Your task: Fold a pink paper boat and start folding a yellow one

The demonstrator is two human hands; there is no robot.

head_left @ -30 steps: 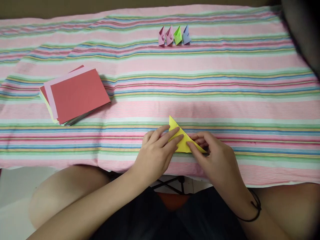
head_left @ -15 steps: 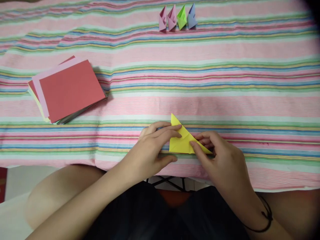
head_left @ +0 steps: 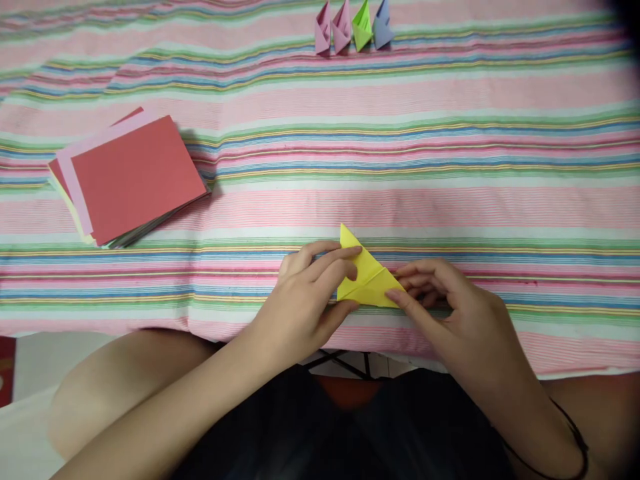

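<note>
A yellow sheet of origami paper [head_left: 367, 277], folded to a triangle with a crease across it, lies near the table's front edge. My left hand [head_left: 313, 293] holds its left side, fingertips on top and thumb at the lower edge. At the right corner, my right hand [head_left: 445, 300] pinches the paper between thumb and fingers; the fingers are partly hidden behind the paper and thumb.
A stack of coloured paper [head_left: 137, 180] with a red sheet on top lies at the left. Several small folded paper pieces, among them a green one [head_left: 362, 28], stand in a row at the back. A striped cloth [head_left: 280, 207] covers the table.
My right hand has shifted a little to the right and its thumb has moved along the paper. The right point of the yellow paper now looks shorter, with a crease showing. My left thumb has moved up to the paper.
</note>
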